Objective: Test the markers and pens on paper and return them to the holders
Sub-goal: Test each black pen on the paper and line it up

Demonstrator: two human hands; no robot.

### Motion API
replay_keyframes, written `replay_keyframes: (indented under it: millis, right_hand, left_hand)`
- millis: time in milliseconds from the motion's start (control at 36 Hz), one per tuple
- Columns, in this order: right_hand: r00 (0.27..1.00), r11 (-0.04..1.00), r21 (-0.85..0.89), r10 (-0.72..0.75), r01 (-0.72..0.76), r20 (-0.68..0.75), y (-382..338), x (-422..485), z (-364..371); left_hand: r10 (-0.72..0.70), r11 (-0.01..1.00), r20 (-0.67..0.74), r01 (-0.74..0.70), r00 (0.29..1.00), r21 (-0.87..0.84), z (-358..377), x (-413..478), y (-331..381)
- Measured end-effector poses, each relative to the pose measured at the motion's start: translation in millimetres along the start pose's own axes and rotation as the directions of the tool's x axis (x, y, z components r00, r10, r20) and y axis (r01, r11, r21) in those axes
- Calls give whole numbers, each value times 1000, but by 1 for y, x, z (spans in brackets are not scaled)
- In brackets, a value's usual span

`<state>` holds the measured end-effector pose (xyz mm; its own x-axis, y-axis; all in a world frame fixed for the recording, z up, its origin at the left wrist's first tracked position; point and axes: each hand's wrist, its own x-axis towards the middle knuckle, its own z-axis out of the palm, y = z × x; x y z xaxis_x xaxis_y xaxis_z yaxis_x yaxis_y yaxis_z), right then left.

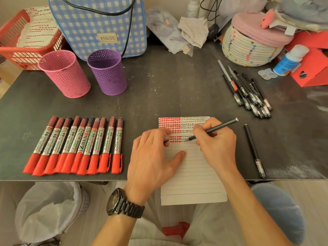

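A lined sheet of paper (192,174) lies at the table's front edge, its top rows filled with red blots and small black scribbles. My right hand (217,142) grips a thin black pen (215,129) with its tip on the paper beside the lowest marked row. My left hand (153,160) rests on the sheet's left side, and a small dark pen cap (166,140) is pinched at its fingertips. Several red-capped markers (74,146) lie in a row at the left. Several black pens (248,93) are piled at the right. Pink holder (65,75) and purple holder (107,72) stand empty behind.
One black pen (254,150) lies alone right of the paper. A checked bag (99,27), a red basket (26,38), a rope basket (248,48), a glue bottle (289,61) and a red box (312,68) crowd the back. A lined waste bin (48,212) sits under the table.
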<state>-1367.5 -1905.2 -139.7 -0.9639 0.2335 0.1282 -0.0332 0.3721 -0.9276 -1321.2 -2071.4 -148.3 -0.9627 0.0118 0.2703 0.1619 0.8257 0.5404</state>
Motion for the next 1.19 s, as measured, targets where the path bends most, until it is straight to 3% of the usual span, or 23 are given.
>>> replay_keyframes:
  millis: [417, 611, 889, 1083, 1194]
  right_hand:
    - [1000, 999, 46, 0, 0, 8, 1, 0, -2]
    - [992, 936, 348, 94, -61, -79, -6, 0, -11]
    - [994, 875, 473, 105, -106, 30, -7, -8, -36]
    - [959, 750, 621, 62, -228, 278, 0, -12, -49]
    - [955, 774, 592, 56, -226, 291, -1, -11, -46]
  left_hand:
    - [-5, 1000, 17, 6, 1000, -10, 1, 0, -1]
    - [-9, 998, 24, 10, 1000, -55, -4, -1, 3]
    - [17, 995, -17, -19, 1000, -101, -6, -2, 1]
    - [49, 995, -52, -53, 997, -81, -2, -5, 2]
    - [11, 988, -20, -14, 1000, -152, -2, -6, 0]
